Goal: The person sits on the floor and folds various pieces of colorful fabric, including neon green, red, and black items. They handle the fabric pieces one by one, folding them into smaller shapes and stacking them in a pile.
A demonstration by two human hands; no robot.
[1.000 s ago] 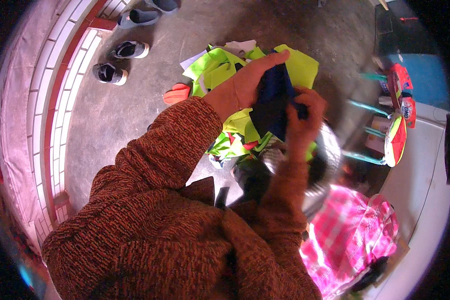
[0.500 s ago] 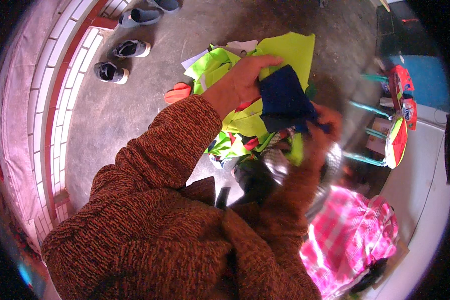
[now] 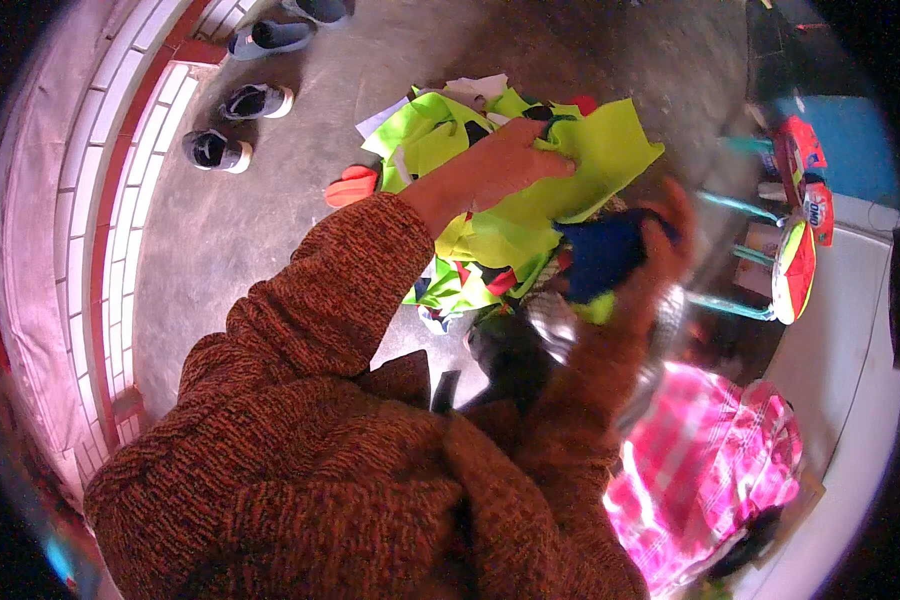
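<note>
My left hand (image 3: 505, 168) is closed on a bright yellow-green piece of cloth (image 3: 610, 150) that spreads to the right from under its fingers. In my right hand (image 3: 667, 238), slightly blurred, is a dark blue piece of cloth (image 3: 602, 255), hanging to the left of the fingers. Beneath both hands lies a heap of fabric pieces (image 3: 425, 140), mostly yellow-green with some white, red and dark ones. Part of the heap is hidden by my left hand and the held cloth.
Dark shoes (image 3: 217, 151) stand on the concrete floor (image 3: 270, 230) by the tiled wall at left. An orange-red item (image 3: 352, 187) lies beside the heap. At right are a stool with turquoise legs (image 3: 730, 305) and, lower, pink checked cloth (image 3: 705, 465).
My right hand has drawn the dark blue cloth down and off the yellow-green cloth, away from my left hand. More of the yellow-green piece now shows, tilted further right.
</note>
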